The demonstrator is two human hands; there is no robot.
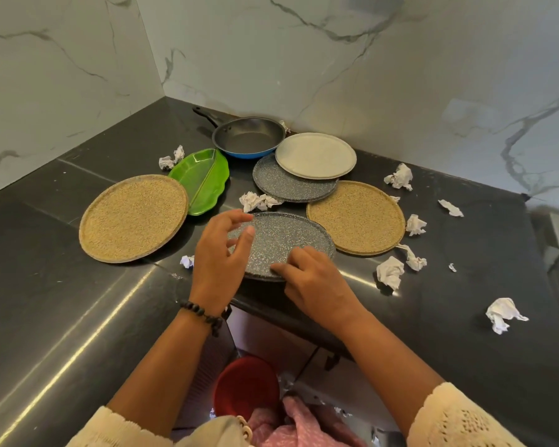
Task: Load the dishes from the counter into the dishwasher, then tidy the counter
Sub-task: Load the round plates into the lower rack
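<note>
Gripping: right hand [313,282] curls over the near rim of the grey speckled plate [284,235], fingertips on its upper face, pinching the edge; the thumb is hidden.
Left hand [220,253]: fingers spread and relaxed just above the plate's left side, grasping nothing; whether the thumb touches the plate I cannot tell.
Plate position: at the counter's [78,317] front edge, near rim overhanging slightly, apparently tipped up off the surface.
Handling: likely stiff, flat and fairly light; the shallow rim gives little purchase, so a pinch at the overhanging edge suits, with a second hand opposite.
Risk: glossy surface may slip; possibly breakable if dropped.
Left end: tan plate [133,217] and green leaf dish [202,182].
Back corner: frying pan [247,137], white plate [315,154] overlapping a second grey plate [284,185].
Scattered: crumpled paper wads [389,272].
</note>
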